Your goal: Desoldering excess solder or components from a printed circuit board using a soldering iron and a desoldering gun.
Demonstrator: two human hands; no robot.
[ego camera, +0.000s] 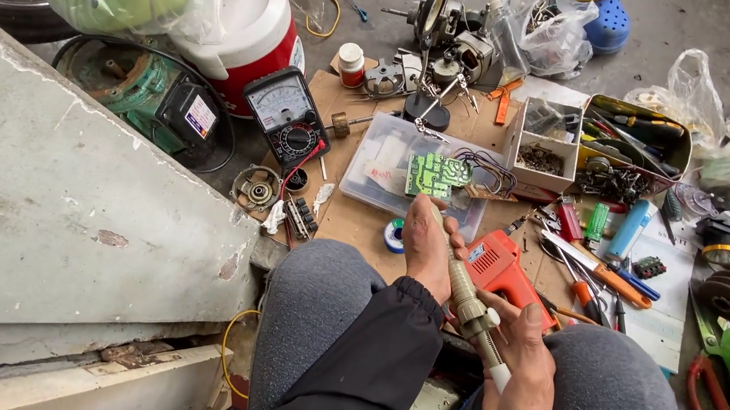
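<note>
Beige soldering tool over the lap, tip toward green circuit board on clear plastic box. Gripped by left hand near front, fingers closed; right hand wrapped around rear. Orange tool just beside; multimeter farther left.

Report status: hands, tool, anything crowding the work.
Left hand and right hand both grip the soldering tool. Tip by the green circuit board. Orange tool close underneath; clutter all round.

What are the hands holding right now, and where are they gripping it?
Both hands grip a tan pen-shaped tool: left hand near its tip end, right hand around the white rear end.
</note>
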